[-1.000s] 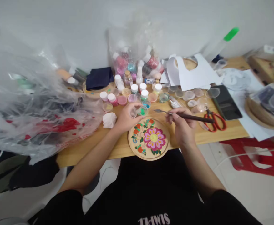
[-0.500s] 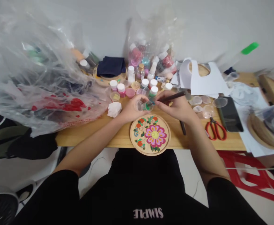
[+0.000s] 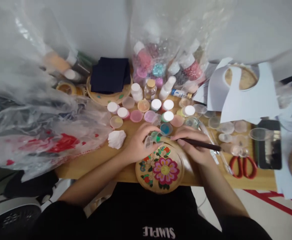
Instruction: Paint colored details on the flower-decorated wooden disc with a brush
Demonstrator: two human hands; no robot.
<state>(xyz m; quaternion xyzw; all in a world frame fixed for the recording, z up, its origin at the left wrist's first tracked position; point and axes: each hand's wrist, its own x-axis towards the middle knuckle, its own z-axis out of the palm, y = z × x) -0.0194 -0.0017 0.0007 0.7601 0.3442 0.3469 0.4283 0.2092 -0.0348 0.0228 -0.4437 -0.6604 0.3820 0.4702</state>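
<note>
My left hand (image 3: 139,144) is closed around a small clear cup with green paint (image 3: 156,136), its clear lid (image 3: 148,142) turned toward me. My right hand (image 3: 194,146) grips a dark-handled paintbrush (image 3: 202,144), the tip pointing left toward the green cup; whether it touches paint I cannot tell. Below both hands a round wooden plaque (image 3: 139,173) lies at the table's edge, painted with a pink flower (image 3: 166,170), orange buds and green leaves. My left hand covers part of its upper left rim. Just beyond the hands stands a cup of blue paint (image 3: 166,128).
Several white-capped paint jars (image 3: 168,116) and small cups stand behind the hands. A crumpled white tissue (image 3: 116,139) lies left, beside a large plastic bag (image 3: 81,133). On the right are red-handled pliers (image 3: 243,166), a phone (image 3: 267,146) and cut white paper (image 3: 248,103).
The view has tilted down and come closer. The brush handle has swung from pointing up and right to sloping slightly downward. The hands now sit nearer the plaque; the left overlaps its rim.
</note>
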